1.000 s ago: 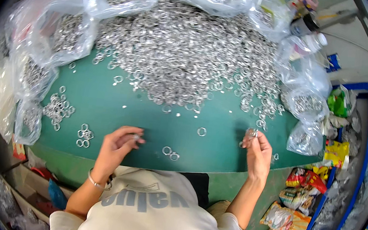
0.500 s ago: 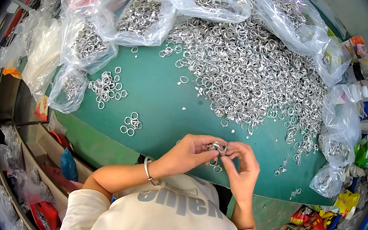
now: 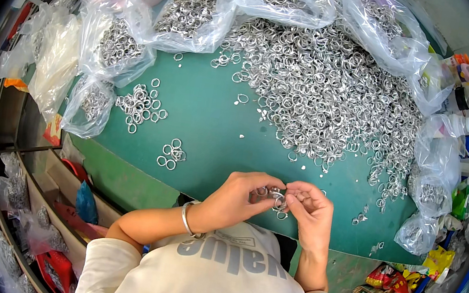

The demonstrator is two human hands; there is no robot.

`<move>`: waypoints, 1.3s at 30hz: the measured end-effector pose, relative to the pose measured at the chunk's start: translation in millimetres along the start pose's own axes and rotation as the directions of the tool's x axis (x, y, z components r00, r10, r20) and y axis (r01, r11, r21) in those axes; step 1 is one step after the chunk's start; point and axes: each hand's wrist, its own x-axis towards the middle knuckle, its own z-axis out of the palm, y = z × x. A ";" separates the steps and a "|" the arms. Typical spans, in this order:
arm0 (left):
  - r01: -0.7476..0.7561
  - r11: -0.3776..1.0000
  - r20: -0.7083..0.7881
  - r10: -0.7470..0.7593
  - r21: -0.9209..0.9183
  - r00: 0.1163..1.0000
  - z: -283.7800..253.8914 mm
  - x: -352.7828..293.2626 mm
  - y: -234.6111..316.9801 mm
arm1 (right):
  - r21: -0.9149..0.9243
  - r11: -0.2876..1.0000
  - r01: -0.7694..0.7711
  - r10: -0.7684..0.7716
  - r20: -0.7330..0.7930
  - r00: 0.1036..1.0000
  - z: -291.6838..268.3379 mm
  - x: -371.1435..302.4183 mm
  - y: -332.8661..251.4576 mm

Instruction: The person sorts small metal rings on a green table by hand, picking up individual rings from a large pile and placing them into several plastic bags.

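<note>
My left hand is curled, with several silvery metal rings at its thumb and fingertips. Facing it, my right hand pinches with thumb and index finger at the edge of these rings; its fingertips partly hide what they hold. Both hands meet over the near edge of the green table. Beyond them spreads a large heap of similar rings. To the left lie a small cluster of rings and a smaller group.
Clear plastic bags of rings line the table's far side, including one bag at the back left and another at the right. Small metal bits lie beside the heap. Compartments stand at the left, and colourful packets at the lower right.
My fingertips have shifted around the rings, and my left fingers now arch higher over them. The table scene has moved slightly in view; the clusters at left look unchanged.
</note>
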 end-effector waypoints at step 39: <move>0.058 0.810 -0.135 -0.167 -0.584 0.977 9.1 7.5 -24.2 | -0.151 0.970 0.189 -0.198 -0.046 0.979 13.5 13.2 6.3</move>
